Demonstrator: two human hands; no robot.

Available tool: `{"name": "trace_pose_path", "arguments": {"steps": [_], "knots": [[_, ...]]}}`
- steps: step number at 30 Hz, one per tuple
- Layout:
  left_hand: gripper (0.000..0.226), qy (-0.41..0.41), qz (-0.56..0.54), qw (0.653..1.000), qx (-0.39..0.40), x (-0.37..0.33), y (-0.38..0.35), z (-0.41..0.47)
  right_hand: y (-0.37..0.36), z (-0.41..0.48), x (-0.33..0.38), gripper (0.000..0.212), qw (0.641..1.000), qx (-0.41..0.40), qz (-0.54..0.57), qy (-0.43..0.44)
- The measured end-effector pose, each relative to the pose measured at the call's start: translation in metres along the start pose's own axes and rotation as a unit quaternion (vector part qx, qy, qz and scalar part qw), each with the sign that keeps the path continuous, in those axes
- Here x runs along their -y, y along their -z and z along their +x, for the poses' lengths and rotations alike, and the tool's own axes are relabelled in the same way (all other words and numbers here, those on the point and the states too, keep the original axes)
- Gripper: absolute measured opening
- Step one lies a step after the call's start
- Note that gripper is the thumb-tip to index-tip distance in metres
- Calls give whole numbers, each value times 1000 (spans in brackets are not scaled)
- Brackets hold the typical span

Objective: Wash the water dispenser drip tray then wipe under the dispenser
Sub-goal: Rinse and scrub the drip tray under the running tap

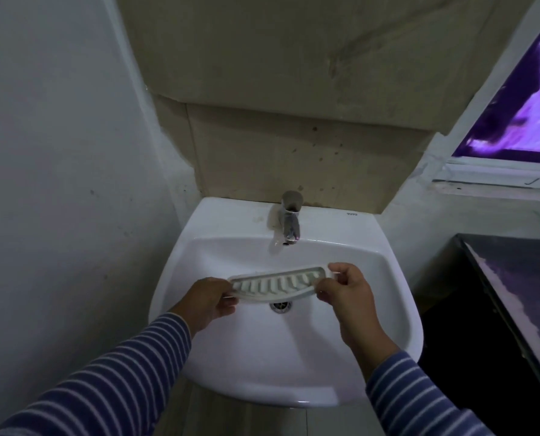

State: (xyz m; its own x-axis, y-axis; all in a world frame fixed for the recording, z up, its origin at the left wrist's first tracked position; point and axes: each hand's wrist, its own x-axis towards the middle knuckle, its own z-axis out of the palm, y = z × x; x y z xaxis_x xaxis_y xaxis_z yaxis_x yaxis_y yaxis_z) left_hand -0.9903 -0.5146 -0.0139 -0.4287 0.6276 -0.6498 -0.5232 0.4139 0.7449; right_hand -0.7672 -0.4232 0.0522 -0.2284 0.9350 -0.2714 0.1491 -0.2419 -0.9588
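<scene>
1. The drip tray is held flat over the white sink, just above the drain.
2. Its ends are pinched by the left hand and the right hand — fingers closed on the rims.
3. It is judged to be light, stiff plastic — slippery once wet.
4. Room is left under the tap; walls stand close by.
</scene>
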Motion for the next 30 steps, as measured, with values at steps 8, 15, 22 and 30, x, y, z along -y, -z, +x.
{"name": "trace_pose_path", "arguments": {"steps": [8, 15, 22, 30], "knots": [[16, 23, -252, 964, 75, 7, 3, 1, 0, 42, -6, 22, 974, 35, -209, -82], [14, 1, -231, 972, 45, 6, -3, 13, -44, 71, 71, 49, 860, 94, -390, 315], [12, 2, -241, 970, 22, 5, -10, 26, -71, 101, 77, 9, 708, 163, -567, 387], [12, 3, -247, 969, 25, 4, -13, 31, -70, 98, 102, 24, 681, 136, -621, 364]]}}
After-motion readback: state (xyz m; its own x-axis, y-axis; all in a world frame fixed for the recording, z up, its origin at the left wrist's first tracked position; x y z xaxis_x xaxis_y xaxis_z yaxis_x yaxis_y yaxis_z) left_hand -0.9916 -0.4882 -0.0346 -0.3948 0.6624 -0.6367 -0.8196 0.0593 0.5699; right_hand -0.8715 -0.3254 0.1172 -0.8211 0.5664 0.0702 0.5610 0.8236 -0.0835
